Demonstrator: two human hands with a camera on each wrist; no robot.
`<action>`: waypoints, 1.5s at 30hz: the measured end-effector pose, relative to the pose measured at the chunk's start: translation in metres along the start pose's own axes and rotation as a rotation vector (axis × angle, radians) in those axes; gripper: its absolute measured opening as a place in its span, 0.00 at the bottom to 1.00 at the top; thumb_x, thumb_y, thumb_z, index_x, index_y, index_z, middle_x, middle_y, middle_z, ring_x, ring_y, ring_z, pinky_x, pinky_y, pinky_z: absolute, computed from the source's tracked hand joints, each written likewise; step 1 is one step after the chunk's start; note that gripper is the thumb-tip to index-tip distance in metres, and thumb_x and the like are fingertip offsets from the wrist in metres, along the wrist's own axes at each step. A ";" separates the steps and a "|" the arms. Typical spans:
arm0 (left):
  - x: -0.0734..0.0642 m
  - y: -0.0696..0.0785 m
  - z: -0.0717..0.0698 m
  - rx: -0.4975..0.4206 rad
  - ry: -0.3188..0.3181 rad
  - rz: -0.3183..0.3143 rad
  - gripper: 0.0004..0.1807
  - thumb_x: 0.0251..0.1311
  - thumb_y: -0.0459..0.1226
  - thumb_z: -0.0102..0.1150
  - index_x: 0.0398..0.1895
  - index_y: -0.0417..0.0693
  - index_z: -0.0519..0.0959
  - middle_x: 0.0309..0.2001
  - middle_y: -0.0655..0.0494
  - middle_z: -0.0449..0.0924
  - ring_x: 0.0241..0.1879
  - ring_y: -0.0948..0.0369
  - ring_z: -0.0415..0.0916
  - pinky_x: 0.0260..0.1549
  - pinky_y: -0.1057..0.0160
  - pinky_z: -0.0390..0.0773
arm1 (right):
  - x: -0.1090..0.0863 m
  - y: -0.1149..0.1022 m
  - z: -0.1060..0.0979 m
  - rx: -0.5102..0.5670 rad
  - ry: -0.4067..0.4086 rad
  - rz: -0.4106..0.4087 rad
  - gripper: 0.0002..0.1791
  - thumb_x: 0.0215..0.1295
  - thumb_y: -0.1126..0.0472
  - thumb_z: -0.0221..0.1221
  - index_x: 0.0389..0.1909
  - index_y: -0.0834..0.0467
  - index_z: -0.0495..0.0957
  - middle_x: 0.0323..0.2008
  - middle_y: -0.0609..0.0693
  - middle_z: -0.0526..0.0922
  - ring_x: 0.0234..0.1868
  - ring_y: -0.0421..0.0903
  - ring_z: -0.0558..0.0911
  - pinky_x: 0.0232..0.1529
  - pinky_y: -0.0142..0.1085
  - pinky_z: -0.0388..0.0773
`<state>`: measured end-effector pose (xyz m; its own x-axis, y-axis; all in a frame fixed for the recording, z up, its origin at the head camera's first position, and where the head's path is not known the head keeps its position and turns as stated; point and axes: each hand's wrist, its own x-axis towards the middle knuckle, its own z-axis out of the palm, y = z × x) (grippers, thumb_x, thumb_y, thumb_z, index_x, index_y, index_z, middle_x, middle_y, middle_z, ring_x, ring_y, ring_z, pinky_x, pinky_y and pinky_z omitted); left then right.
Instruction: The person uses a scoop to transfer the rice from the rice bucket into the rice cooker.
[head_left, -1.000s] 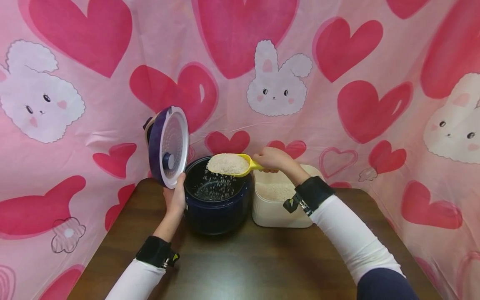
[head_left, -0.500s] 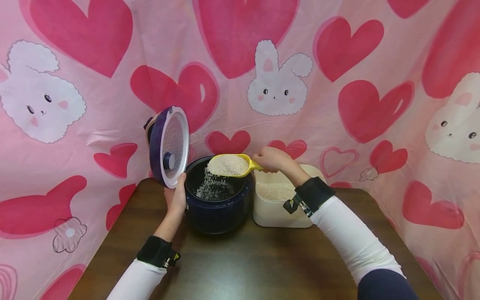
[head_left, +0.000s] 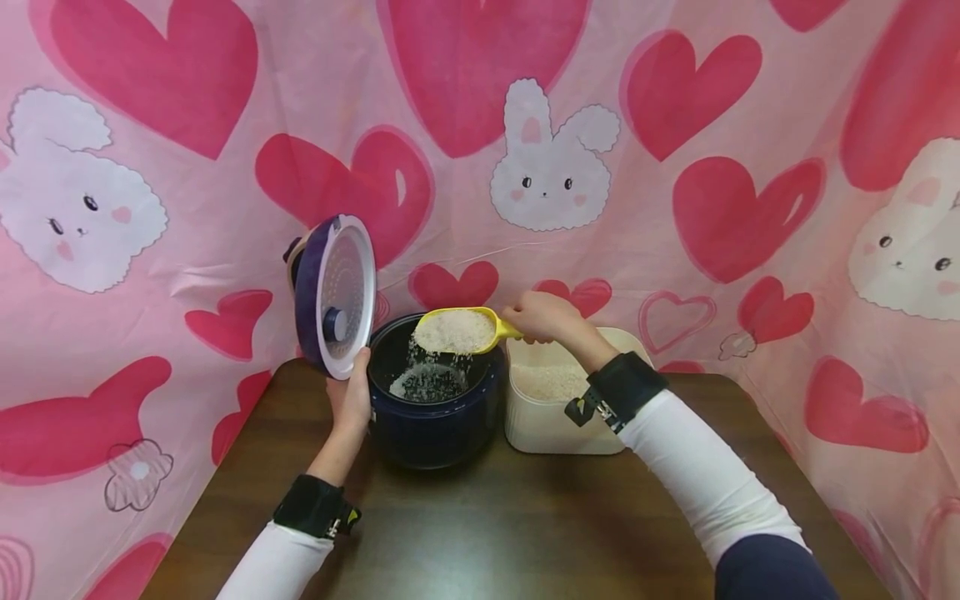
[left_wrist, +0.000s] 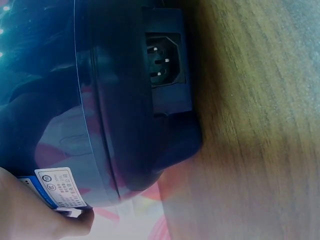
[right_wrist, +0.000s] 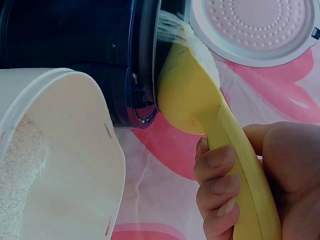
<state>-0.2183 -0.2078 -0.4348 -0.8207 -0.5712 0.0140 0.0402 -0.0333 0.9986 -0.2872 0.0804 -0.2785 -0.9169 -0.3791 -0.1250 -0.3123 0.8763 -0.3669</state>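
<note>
My left hand [head_left: 351, 402] grips the lower edge of a navy lid [head_left: 335, 296], tilted up with its pale perforated inner side facing right. In the left wrist view that hand [left_wrist: 35, 210] is partly seen beside the cooker's label. The dark blue rice cooker [head_left: 435, 429] stands uncovered. Over its opening, my right hand [head_left: 543, 317] holds a yellow scoop [head_left: 491, 333] by the handle, heaped with white rice [head_left: 453, 329]. Grains fall from the scoop into the pot, where rice lies at the bottom. In the right wrist view, fingers [right_wrist: 220, 185] curl round the handle.
Right of the cooker stands a cream container [head_left: 566, 429] part full of rice, under my right forearm. Both stand on a dark wooden table [head_left: 465, 525]. A pink cloth [head_left: 450, 217] with hearts and rabbits hangs behind.
Rice keeps falling from the scoop, and a white layer now shows at the bottom of the pot. Both hands, the lid and the scoop stay nearly where they were.
</note>
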 end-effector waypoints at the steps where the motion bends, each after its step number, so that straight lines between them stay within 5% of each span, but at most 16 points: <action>1: -0.001 0.000 0.000 0.000 0.001 -0.002 0.41 0.70 0.56 0.57 0.76 0.40 0.64 0.71 0.41 0.69 0.66 0.48 0.66 0.73 0.50 0.58 | 0.000 0.000 0.000 -0.001 -0.001 0.001 0.24 0.77 0.46 0.51 0.27 0.58 0.82 0.23 0.52 0.81 0.22 0.49 0.77 0.25 0.35 0.75; 45: -0.001 0.002 0.001 -0.034 -0.009 -0.028 0.42 0.70 0.56 0.57 0.78 0.42 0.60 0.74 0.43 0.66 0.68 0.48 0.63 0.75 0.50 0.54 | -0.007 -0.012 -0.004 -0.075 0.085 -0.049 0.28 0.78 0.44 0.53 0.22 0.56 0.84 0.22 0.51 0.83 0.26 0.49 0.81 0.27 0.37 0.75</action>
<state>-0.2175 -0.2065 -0.4332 -0.8267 -0.5624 -0.0130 0.0364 -0.0766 0.9964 -0.2784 0.0735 -0.2694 -0.9167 -0.3985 -0.0290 -0.3723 0.8784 -0.2998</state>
